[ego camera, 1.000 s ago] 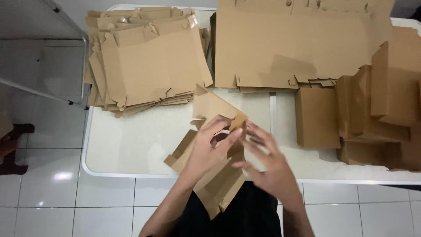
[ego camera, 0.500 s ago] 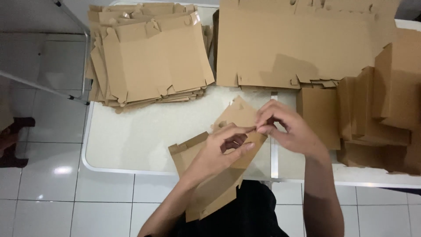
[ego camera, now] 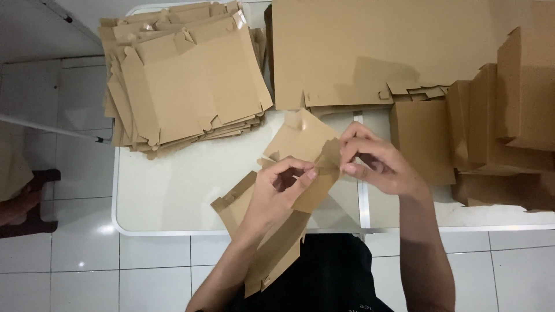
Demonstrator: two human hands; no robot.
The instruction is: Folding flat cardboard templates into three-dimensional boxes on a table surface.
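At the far left, white floor tiles (ego camera: 58, 271) show beside the white folding table (ego camera: 173, 190), and a dark shape lies on the floor at the picture's edge, too cut off to identify. On the table's left part sits a fanned stack of flat brown cardboard box blanks (ego camera: 185, 81), their tabs and notches pointing out at several angles.

Near the table's front edge, in the middle, the person holds a flat brown cardboard box blank (ego camera: 289, 190) tilted over the table edge, its lower end hanging past the rim toward the person's dark shirt (ego camera: 324, 271). The left hand (ego camera: 277, 190) is curled around the blank's middle, fingers bent and closed on the cardboard, thumb and fingertips pinching a fold. Just to its right, the right hand (ego camera: 376, 164) meets it at the upper flap, fingers narrowed and gripping the flap's edge; the two hands nearly touch.

Behind the hands, a large flat sheet of brown cardboard (ego camera: 376, 52) covers the table's back, with smaller blanks poking out beneath its front edge. At the right stand several folded-up brown cardboard boxes (ego camera: 491, 127), packed close together in a row and reaching the picture's right edge.
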